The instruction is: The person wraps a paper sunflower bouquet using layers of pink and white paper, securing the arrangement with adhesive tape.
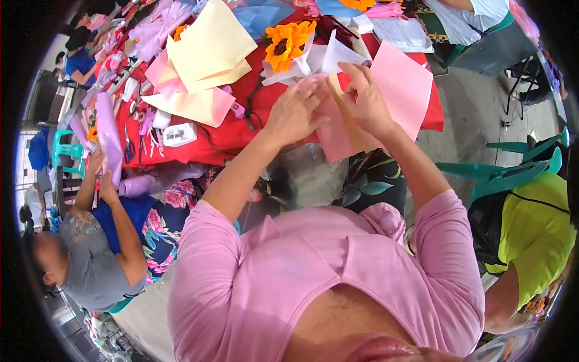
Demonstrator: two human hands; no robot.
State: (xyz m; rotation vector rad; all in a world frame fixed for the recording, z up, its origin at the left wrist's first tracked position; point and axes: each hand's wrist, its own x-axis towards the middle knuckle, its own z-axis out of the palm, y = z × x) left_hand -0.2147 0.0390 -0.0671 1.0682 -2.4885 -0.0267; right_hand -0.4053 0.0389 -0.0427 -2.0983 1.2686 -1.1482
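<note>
Some pink paper [332, 131] is held by left grip [313, 107] and right grip [354, 96] (both half-closed), overhanging the worktop [214, 141] edge.

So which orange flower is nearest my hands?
The dark-centred orange flower against white paper, just beyond your left hand; the others lie farther off.

Over the near edge of the red-clothed table [208, 143], the bare left hand [297, 110] and bare right hand [369, 104] hold folded pink-and-tan paper [335, 136] near an orange-petaled, dark-centred flower [286, 47].
</note>
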